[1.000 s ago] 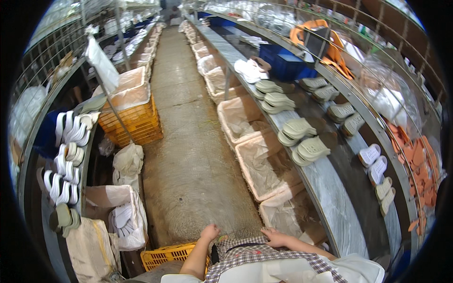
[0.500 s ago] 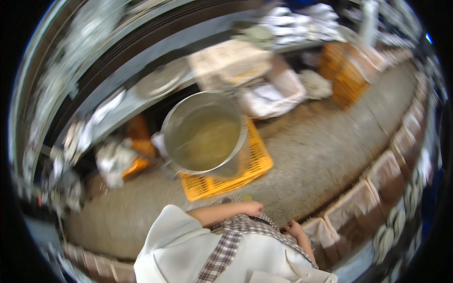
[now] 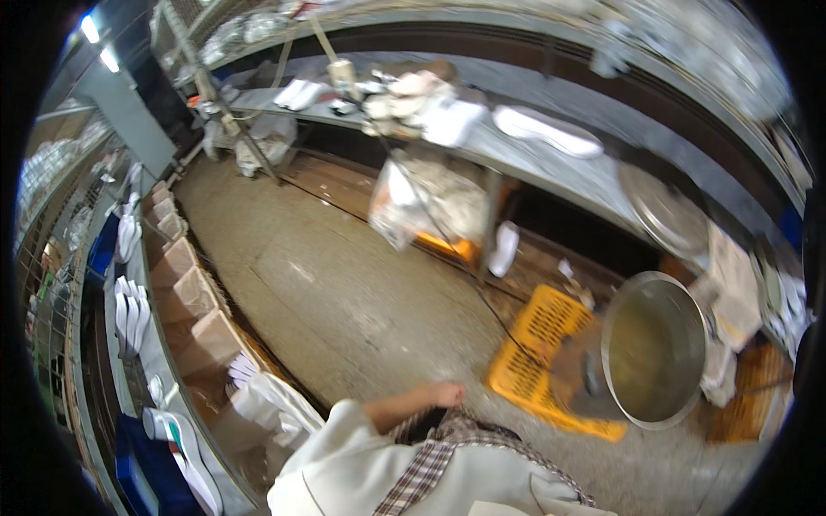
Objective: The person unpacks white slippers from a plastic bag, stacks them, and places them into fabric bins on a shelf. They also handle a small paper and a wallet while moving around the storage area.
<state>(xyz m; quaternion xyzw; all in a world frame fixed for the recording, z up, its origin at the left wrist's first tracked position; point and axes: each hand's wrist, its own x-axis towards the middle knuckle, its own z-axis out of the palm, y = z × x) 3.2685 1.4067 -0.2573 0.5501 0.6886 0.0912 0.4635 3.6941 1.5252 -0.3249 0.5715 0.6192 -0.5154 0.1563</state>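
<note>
My left hand [image 3: 447, 395] is held in front of my checked apron [image 3: 419, 471], its fingers curled closed. Whatever it may hold is hidden. My right hand is out of sight. To the right of the left hand, and apart from it, is a large metal pot [image 3: 656, 351] with cloudy yellowish liquid inside. The pot stands on a yellow plastic crate [image 3: 520, 378] on the floor. A thin dark cord runs from the bench down to the crate.
A metal bench [image 3: 551, 176] along the far side bears white shoe-sole-shaped pieces [image 3: 551, 131] and a round metal lid [image 3: 662, 206]. Below it sits a clear bag [image 3: 430, 206]. Lined bins [image 3: 194, 292] line the left, beside a shelf with a blue box [image 3: 155, 469]. Concrete floor lies between.
My view has swung left along the aisle, so the pot and crate now appear farther right. The right hand has gone out of view. The left hand stays closed near the apron.
</note>
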